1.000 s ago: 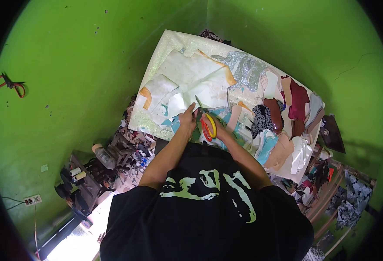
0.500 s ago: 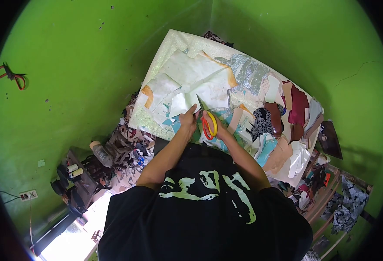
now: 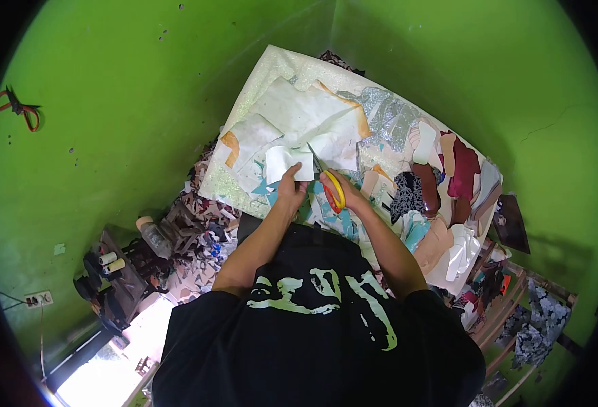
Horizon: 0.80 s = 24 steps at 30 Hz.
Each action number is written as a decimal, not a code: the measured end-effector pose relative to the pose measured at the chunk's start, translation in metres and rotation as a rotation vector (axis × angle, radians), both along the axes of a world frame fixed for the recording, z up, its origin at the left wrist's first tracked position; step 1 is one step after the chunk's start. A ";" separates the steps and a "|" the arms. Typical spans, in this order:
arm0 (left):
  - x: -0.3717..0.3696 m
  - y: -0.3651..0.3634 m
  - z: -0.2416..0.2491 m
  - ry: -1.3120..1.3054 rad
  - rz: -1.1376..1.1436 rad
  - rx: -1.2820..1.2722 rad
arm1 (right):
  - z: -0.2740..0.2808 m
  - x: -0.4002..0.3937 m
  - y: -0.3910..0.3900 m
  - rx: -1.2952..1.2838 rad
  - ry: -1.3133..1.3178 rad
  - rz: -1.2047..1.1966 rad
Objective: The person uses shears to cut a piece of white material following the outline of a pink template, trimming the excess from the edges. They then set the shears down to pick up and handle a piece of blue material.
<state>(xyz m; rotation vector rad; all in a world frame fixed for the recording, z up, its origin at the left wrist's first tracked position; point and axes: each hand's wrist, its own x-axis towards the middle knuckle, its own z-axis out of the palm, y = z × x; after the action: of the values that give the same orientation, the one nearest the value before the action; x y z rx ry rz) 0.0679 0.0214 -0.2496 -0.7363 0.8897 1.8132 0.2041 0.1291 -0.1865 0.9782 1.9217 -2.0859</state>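
My left hand [image 3: 291, 186] pinches the lower edge of a small white sheet [image 3: 280, 160]. To its right, my right hand [image 3: 340, 187] grips scissors [image 3: 333, 192] with red and yellow handles. The blades point up and to the left, beside the sheet's right edge. Beyond both hands lies a larger white sheet [image 3: 299, 112] with orange-brown edges. Teal and pale scraps [image 3: 322, 215] lie on the table below and around my hands.
The table [image 3: 221, 183] also bears silvery pieces [image 3: 388, 115], a dark red piece [image 3: 465, 169] and a black patterned piece [image 3: 405, 197] on the right. Scraps [image 3: 197, 247] heap at the left. Another pair of scissors [image 3: 19, 108] hangs on the green wall.
The small white sheet has turned and now stands squarer above my left hand. My right hand and the scissors have shifted slightly right, away from my left hand.
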 end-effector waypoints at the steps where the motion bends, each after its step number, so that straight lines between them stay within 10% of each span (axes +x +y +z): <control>1: -0.001 0.000 -0.002 -0.026 0.006 -0.008 | -0.005 0.000 0.002 -0.036 -0.004 0.001; 24: -0.010 -0.017 -0.022 -0.042 0.060 0.024 | 0.004 -0.012 0.024 -0.085 -0.121 0.184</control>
<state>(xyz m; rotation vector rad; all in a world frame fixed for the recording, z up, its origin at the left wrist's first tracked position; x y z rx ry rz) 0.0579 0.0041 -0.2717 -0.7906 0.8253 1.8514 0.1923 0.1530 -0.1823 0.8541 1.7763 -1.9422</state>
